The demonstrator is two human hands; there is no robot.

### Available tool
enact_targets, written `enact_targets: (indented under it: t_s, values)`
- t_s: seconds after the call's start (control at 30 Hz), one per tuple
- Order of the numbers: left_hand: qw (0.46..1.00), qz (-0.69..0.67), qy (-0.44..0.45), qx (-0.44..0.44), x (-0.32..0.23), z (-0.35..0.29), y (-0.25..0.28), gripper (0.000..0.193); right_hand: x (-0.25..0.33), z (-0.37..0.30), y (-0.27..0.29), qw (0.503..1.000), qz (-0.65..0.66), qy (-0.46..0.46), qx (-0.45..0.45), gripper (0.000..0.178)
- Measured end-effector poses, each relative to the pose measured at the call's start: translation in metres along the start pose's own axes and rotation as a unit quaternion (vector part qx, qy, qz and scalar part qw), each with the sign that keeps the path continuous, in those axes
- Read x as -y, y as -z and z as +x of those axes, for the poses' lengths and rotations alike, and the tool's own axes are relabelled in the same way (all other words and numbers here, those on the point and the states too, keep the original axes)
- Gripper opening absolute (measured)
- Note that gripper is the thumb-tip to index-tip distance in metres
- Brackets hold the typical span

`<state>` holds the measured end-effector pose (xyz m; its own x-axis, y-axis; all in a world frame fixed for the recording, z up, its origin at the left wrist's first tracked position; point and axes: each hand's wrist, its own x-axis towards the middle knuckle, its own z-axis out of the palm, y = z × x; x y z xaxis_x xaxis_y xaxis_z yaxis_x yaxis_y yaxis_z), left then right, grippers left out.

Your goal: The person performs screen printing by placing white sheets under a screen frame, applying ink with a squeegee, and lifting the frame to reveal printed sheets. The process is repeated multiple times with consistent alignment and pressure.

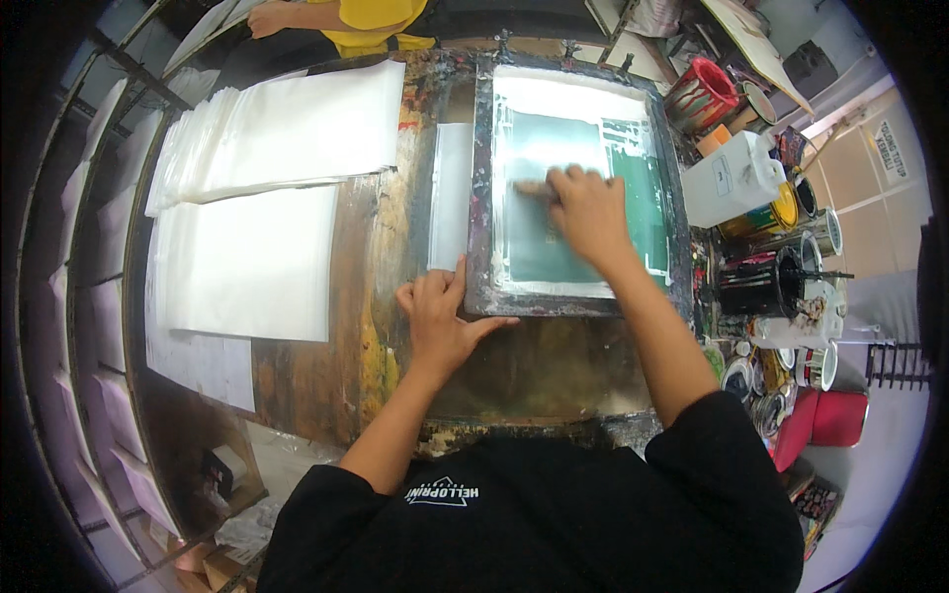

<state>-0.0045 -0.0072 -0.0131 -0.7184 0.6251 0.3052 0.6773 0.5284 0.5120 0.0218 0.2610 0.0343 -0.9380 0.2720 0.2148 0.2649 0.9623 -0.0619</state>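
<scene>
A dark-rimmed screen printing frame [578,304] with green mesh [643,198] and whitish borders lies on the worktable in front of me. Over the mesh is my right hand [588,212], its index finger stretched to the left and touching the surface, the other fingers curled. That fingertip is slightly blurred; I see no tool in the hand. My left hand [440,311] rests at the frame's near left corner. Its thumb lies along the near edge and its index finger points up the left side, spread apart. A pale sheet [452,198] shows beside and partly under the frame.
Stacks of white sheets [257,262] lie on the left of the paint-stained table [297,395]. Ink cans, a red-rimmed bucket [702,94] and a white jug [732,183] crowd the right side. Racks [148,296] stand far left. Another person in yellow [376,15] is beyond the table.
</scene>
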Motion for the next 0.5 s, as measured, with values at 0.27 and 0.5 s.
enact_targets:
  t_s: [0.27,0.5]
  values:
    - [0.999,0.012,-0.034,-0.038,-0.004,0.005,0.006,0.116,-0.081,0.163,-0.002,0.992,0.040,-0.003,0.120,0.032]
    - [0.999,-0.045,-0.024,-0.018,-0.003,0.002,0.005,0.113,-0.057,0.104,-0.020,0.999,-0.023,0.010,-0.032,0.023]
